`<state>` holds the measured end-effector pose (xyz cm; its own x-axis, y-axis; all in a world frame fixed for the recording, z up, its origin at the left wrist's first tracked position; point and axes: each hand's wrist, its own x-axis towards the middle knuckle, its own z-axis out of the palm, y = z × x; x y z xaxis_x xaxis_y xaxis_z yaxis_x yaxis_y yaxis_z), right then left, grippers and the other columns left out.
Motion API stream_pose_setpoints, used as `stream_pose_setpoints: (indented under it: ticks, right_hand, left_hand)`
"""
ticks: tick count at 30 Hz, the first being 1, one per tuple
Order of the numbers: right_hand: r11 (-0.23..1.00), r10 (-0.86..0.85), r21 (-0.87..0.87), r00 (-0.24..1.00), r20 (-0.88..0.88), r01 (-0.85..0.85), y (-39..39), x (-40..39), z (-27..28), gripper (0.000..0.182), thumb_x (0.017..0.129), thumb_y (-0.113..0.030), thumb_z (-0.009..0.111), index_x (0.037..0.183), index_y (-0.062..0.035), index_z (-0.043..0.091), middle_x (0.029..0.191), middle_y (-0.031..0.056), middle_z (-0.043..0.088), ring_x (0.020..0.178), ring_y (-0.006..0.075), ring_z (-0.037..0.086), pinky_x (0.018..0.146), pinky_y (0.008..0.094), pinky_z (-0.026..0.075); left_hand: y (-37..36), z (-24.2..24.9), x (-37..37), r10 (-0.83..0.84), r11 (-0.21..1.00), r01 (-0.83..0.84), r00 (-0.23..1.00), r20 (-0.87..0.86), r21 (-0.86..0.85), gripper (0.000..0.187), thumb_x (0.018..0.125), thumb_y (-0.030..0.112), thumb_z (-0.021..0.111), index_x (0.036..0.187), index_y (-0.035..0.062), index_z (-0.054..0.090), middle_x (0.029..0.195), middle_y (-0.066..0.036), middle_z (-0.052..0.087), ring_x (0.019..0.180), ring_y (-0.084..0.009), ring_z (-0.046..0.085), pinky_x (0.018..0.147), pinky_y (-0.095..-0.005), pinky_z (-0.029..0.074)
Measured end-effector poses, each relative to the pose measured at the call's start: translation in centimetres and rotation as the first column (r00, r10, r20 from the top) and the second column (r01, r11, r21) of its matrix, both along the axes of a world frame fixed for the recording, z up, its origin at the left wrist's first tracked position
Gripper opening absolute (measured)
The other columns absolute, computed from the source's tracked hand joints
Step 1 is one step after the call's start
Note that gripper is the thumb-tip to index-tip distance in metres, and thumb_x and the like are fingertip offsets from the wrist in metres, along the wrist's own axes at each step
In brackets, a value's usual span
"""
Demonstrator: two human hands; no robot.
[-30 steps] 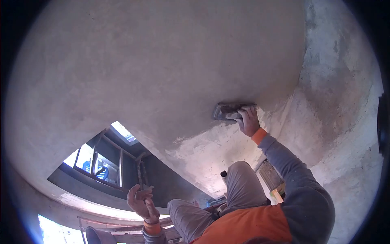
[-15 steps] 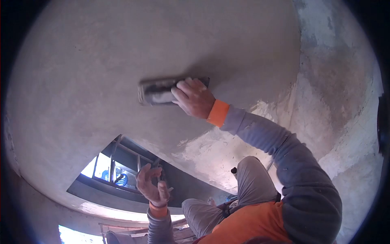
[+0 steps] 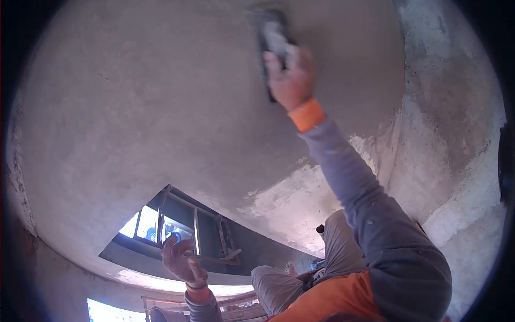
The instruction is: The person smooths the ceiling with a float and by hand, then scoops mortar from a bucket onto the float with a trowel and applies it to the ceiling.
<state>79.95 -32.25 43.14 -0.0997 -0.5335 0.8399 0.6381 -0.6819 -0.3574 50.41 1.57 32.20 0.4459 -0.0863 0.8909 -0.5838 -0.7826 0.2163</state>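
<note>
A person in a sweater (image 3: 343,295) of orange and grey works a trowel (image 3: 265,29) high on a broad grey wall (image 3: 161,107), the right arm stretched up toward the top of the view. The right hand (image 3: 294,78) is clamped around the trowel's handle, thumb and fingers wrapped over it; hand and tool are blurred. The trowel stands with its long side running nearly up and down, its face to the smooth grey surface.

The left hand (image 3: 184,262) hangs low and well apart from the right, fingers loosely curled, thumb spread away from them, in front of a dark-edged opening (image 3: 241,247) in the wall. Inside the opening, a frame (image 3: 196,231) stands near a blue object (image 3: 173,236) too small to identify.

Below the outstretched right arm, a pale, rough patch (image 3: 295,196) borders the smoother grey. A stained, uneven side wall (image 3: 450,107) rises at right. The person's trousers (image 3: 276,287) show bent knees at the bottom of the view.
</note>
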Motion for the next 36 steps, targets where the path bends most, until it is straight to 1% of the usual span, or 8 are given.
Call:
stream_pose_setpoints:
  ticks: [5, 13, 17, 20, 23, 26, 32, 36]
  right_hand:
    - [0.866, 0.054, -0.499, 0.995, 0.085, -0.004, 3.1, -3.3, -2.4, 0.028, 0.085, -0.028, 0.069, 0.095, -0.0048, 0.056, 0.088, 0.0147, 0.056, 0.085, 0.0336, 0.056, 0.070, 0.0435, 0.048]
    - [0.950, 0.084, -0.307, 0.991, 0.102, -0.049, 0.9, -1.0, 2.2, 0.020, 0.086, -0.021, 0.068, 0.096, -0.0052, 0.060, 0.085, 0.0118, 0.055, 0.083, 0.0321, 0.057, 0.074, 0.0423, 0.048]
    - [0.652, 0.119, -0.758, 0.990, 0.080, -0.017, 2.1, -2.1, -1.1, 0.023, 0.084, -0.026, 0.066, 0.093, -0.0061, 0.058, 0.091, 0.0112, 0.054, 0.090, 0.0304, 0.056, 0.076, 0.0433, 0.048]
    - [0.958, -0.045, -0.282, 0.999, 0.000, 0.043, -4.6, 0.4, 4.1, 0.022, 0.082, -0.025, 0.067, 0.092, -0.0069, 0.059, 0.094, 0.0093, 0.056, 0.091, 0.0293, 0.056, 0.077, 0.0433, 0.049]
    - [0.968, -0.032, -0.250, 0.999, 0.016, 0.035, -1.2, -0.1, 4.7, 0.025, 0.082, -0.023, 0.072, 0.095, -0.0061, 0.060, 0.092, 0.0108, 0.057, 0.087, 0.0314, 0.057, 0.078, 0.0419, 0.050]
    - [0.793, 0.141, -0.601, 0.990, 0.027, -0.096, 1.0, -2.8, 0.3, 0.023, 0.086, -0.024, 0.068, 0.095, -0.0045, 0.059, 0.092, 0.0146, 0.058, 0.086, 0.0346, 0.057, 0.076, 0.0439, 0.049]
    - [0.993, -0.053, -0.099, 0.989, 0.139, 0.067, -8.0, 2.8, 2.0, 0.023, 0.082, -0.026, 0.069, 0.092, -0.0058, 0.064, 0.093, 0.0149, 0.060, 0.088, 0.0354, 0.057, 0.076, 0.0472, 0.049]
    - [0.913, 0.163, -0.348, 0.973, -0.166, -0.212, 2.8, -3.1, 3.9, 0.029, 0.084, -0.031, 0.067, 0.099, -0.0051, 0.064, 0.105, 0.0175, 0.061, 0.101, 0.0384, 0.059, 0.079, 0.0495, 0.051]
  left_hand:
    - [-2.0, 0.3, 2.4, -0.049, 0.998, 0.048, 0.998, 0.027, 0.050, 0.070, 0.096, 0.048, 0.053, 0.133, -0.0074, 0.033, 0.117, -0.019, 0.054, 0.079, -0.0187, 0.062, 0.062, -0.0247, 0.048]
    - [-2.0, -1.0, 3.5, -0.161, 0.975, 0.165, 0.986, 0.039, -0.146, 0.065, 0.097, 0.042, 0.054, 0.135, -0.0055, 0.031, 0.126, -0.022, 0.049, 0.083, -0.0191, 0.062, 0.064, -0.0239, 0.050]
    - [-3.3, 0.1, 5.1, -0.216, 0.976, 0.217, 0.970, 0.113, -0.001, 0.066, 0.097, 0.040, 0.056, 0.136, -0.0058, 0.030, 0.127, -0.022, 0.050, 0.085, -0.0201, 0.063, 0.063, -0.0241, 0.051]
    - [-1.9, -0.8, 4.4, -0.220, 0.968, 0.227, 0.972, 0.080, -0.102, 0.067, 0.096, 0.041, 0.058, 0.137, -0.0045, 0.030, 0.127, -0.022, 0.050, 0.085, -0.0208, 0.064, 0.062, -0.0236, 0.051]
    - [-4.0, -0.8, 6.4, -0.256, 0.962, 0.257, 0.966, 0.027, -0.087, 0.069, 0.095, 0.042, 0.058, 0.137, -0.0062, 0.030, 0.124, -0.022, 0.051, 0.084, -0.0203, 0.064, 0.061, -0.0238, 0.051]
    - [-4.4, -0.7, 7.2, -0.246, 0.969, 0.246, 0.969, 0.010, 0.016, 0.071, 0.095, 0.043, 0.057, 0.135, -0.0087, 0.030, 0.121, -0.021, 0.052, 0.084, -0.0195, 0.063, 0.061, -0.0242, 0.051]
    - [-1.1, -0.3, 3.8, -0.038, 0.999, 0.038, 0.999, -0.020, -0.002, 0.064, 0.099, 0.043, 0.049, 0.133, -0.0079, 0.033, 0.119, -0.022, 0.054, 0.081, -0.0181, 0.064, 0.062, -0.0248, 0.052]
    - [-6.4, 1.5, 7.9, -0.209, 0.968, 0.195, 0.975, 0.077, 0.157, 0.069, 0.096, 0.046, 0.054, 0.133, -0.0088, 0.036, 0.118, -0.020, 0.055, 0.086, -0.0190, 0.060, 0.063, -0.0263, 0.050]
